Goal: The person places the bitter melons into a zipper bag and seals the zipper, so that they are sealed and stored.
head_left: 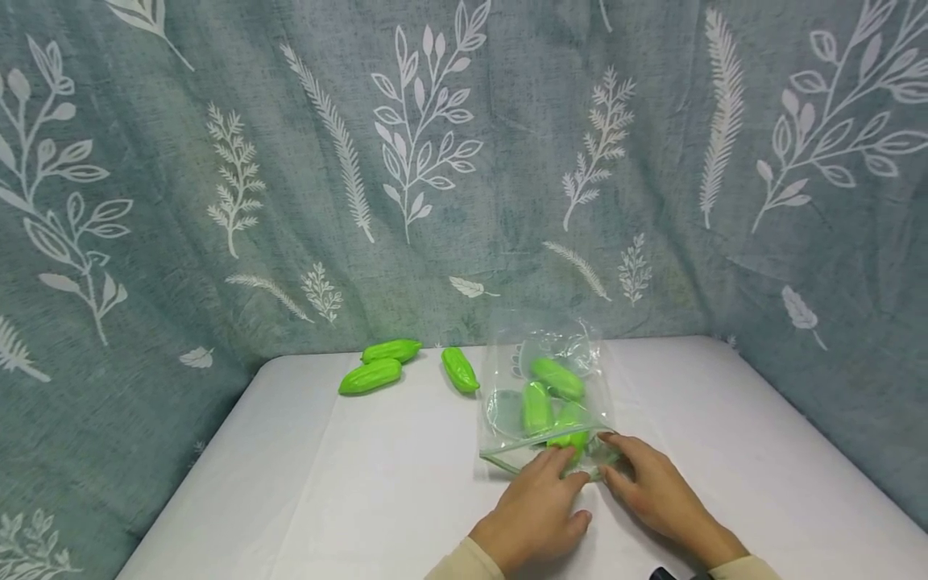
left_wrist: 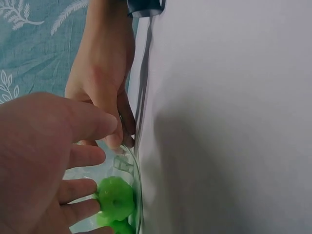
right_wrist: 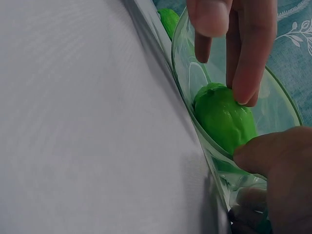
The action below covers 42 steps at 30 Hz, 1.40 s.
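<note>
A clear zip bag (head_left: 500, 427) lies flat with its mouth facing me, holding several glossy green ribbed vegetables, shaped like small bitter melons. One such green vegetable (right_wrist: 224, 117) sits right in the mouth. My left hand (head_left: 540, 507) reaches to it from the left, its fairly straight fingertips touching the vegetable's near end, thumb apart. On the right side of the mouth, my right hand (head_left: 652, 487) pinches the bag's rim between thumb and fingers, and the mouth gapes open in the right wrist view. Part of that hand's fingers shows through the plastic.
Two green vegetables (head_left: 371, 376) lie close together at the table's back left. Another green vegetable (head_left: 460, 370) lies just left of the bag. A leaf-patterned curtain (head_left: 406, 266) hangs behind the white table (head_left: 377, 483).
</note>
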Each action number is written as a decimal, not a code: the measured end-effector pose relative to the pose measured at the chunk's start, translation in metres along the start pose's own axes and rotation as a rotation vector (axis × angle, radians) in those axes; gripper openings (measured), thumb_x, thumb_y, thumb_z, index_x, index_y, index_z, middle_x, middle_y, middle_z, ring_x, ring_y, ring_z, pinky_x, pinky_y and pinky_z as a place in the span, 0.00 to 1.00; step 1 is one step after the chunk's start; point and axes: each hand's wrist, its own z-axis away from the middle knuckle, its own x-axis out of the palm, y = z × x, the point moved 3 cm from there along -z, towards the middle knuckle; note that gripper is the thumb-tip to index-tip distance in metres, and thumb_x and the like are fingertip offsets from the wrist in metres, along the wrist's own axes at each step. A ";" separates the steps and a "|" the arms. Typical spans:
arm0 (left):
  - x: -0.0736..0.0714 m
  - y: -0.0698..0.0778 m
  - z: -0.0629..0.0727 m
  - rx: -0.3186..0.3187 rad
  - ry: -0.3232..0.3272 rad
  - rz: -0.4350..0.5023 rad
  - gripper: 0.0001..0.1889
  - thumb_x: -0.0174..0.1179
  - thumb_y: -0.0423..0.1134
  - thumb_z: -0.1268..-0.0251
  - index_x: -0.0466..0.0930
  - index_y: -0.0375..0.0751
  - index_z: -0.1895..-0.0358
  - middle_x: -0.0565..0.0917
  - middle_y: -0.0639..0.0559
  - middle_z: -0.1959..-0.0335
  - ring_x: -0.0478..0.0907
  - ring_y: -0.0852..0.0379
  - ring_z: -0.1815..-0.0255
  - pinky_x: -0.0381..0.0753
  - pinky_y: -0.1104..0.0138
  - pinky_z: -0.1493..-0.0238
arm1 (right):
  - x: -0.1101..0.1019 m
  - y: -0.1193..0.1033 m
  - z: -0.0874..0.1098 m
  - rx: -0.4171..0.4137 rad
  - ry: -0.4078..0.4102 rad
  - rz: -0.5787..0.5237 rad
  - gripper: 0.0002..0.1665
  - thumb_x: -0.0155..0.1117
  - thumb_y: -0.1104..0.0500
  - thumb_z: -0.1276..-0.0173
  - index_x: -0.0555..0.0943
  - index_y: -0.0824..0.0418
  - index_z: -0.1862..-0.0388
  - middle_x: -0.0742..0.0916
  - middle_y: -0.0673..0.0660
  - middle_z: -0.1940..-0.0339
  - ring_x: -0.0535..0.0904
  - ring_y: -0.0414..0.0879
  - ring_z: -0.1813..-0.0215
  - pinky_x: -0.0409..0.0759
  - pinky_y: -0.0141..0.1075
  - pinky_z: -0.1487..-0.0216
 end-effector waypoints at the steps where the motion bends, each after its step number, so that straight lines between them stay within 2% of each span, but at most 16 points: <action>1: 0.000 0.000 -0.001 -0.004 -0.001 0.001 0.21 0.63 0.53 0.35 0.83 0.49 0.42 0.75 0.45 0.34 0.70 0.52 0.32 0.67 0.65 0.31 | 0.000 0.000 0.000 -0.001 0.000 0.001 0.28 0.71 0.57 0.34 0.77 0.64 0.36 0.83 0.62 0.40 0.77 0.62 0.38 0.73 0.59 0.39; 8: 0.006 0.000 -0.006 -0.033 -0.038 -0.007 0.21 0.62 0.54 0.35 0.84 0.51 0.43 0.74 0.43 0.32 0.68 0.49 0.30 0.66 0.64 0.30 | 0.000 0.000 0.000 0.010 -0.004 0.004 0.29 0.70 0.57 0.34 0.77 0.64 0.36 0.82 0.63 0.40 0.77 0.63 0.38 0.73 0.60 0.39; 13: 0.012 -0.001 -0.009 -0.065 -0.081 0.021 0.21 0.61 0.55 0.34 0.83 0.53 0.41 0.72 0.44 0.31 0.67 0.50 0.29 0.67 0.64 0.31 | 0.005 0.002 0.002 0.017 -0.020 0.001 0.29 0.70 0.57 0.33 0.76 0.64 0.35 0.82 0.63 0.39 0.77 0.63 0.37 0.73 0.59 0.38; 18: 0.012 -0.005 -0.010 -0.094 -0.103 0.073 0.21 0.61 0.54 0.34 0.83 0.54 0.41 0.71 0.47 0.30 0.67 0.53 0.30 0.70 0.65 0.34 | 0.006 0.001 0.002 0.012 -0.010 0.002 0.29 0.71 0.58 0.34 0.77 0.64 0.36 0.82 0.63 0.39 0.77 0.62 0.37 0.73 0.59 0.38; 23: 0.008 -0.006 -0.004 -0.084 -0.123 0.164 0.21 0.59 0.55 0.31 0.82 0.56 0.38 0.69 0.48 0.28 0.64 0.55 0.28 0.70 0.64 0.34 | 0.003 0.000 0.001 0.016 -0.012 0.008 0.29 0.71 0.57 0.34 0.77 0.64 0.36 0.82 0.62 0.39 0.77 0.63 0.37 0.73 0.60 0.39; 27: 0.001 -0.008 0.004 -0.045 -0.092 0.210 0.19 0.58 0.54 0.29 0.83 0.56 0.39 0.74 0.52 0.32 0.68 0.58 0.31 0.71 0.66 0.35 | 0.001 0.000 0.000 0.013 -0.010 0.011 0.29 0.71 0.57 0.34 0.77 0.63 0.36 0.82 0.62 0.40 0.77 0.63 0.37 0.73 0.60 0.40; 32: -0.008 -0.017 0.013 -0.007 -0.017 0.260 0.15 0.58 0.49 0.28 0.85 0.53 0.45 0.82 0.59 0.43 0.77 0.64 0.41 0.75 0.71 0.42 | 0.002 0.001 0.000 0.025 -0.018 0.014 0.29 0.70 0.57 0.33 0.77 0.64 0.36 0.82 0.63 0.39 0.76 0.63 0.37 0.73 0.60 0.39; 38: -0.018 -0.034 0.025 -0.079 0.046 0.348 0.12 0.59 0.47 0.30 0.87 0.53 0.48 0.86 0.65 0.55 0.80 0.73 0.54 0.78 0.76 0.58 | 0.003 0.001 0.000 0.037 -0.020 0.012 0.28 0.70 0.57 0.33 0.77 0.64 0.36 0.82 0.63 0.39 0.76 0.63 0.37 0.73 0.60 0.38; 42: -0.025 -0.046 0.033 -0.132 0.127 0.430 0.11 0.60 0.43 0.30 0.88 0.52 0.50 0.87 0.66 0.59 0.80 0.75 0.58 0.78 0.75 0.59 | 0.003 0.000 -0.001 0.034 -0.021 0.018 0.28 0.70 0.57 0.33 0.77 0.65 0.36 0.82 0.64 0.39 0.77 0.63 0.37 0.73 0.59 0.38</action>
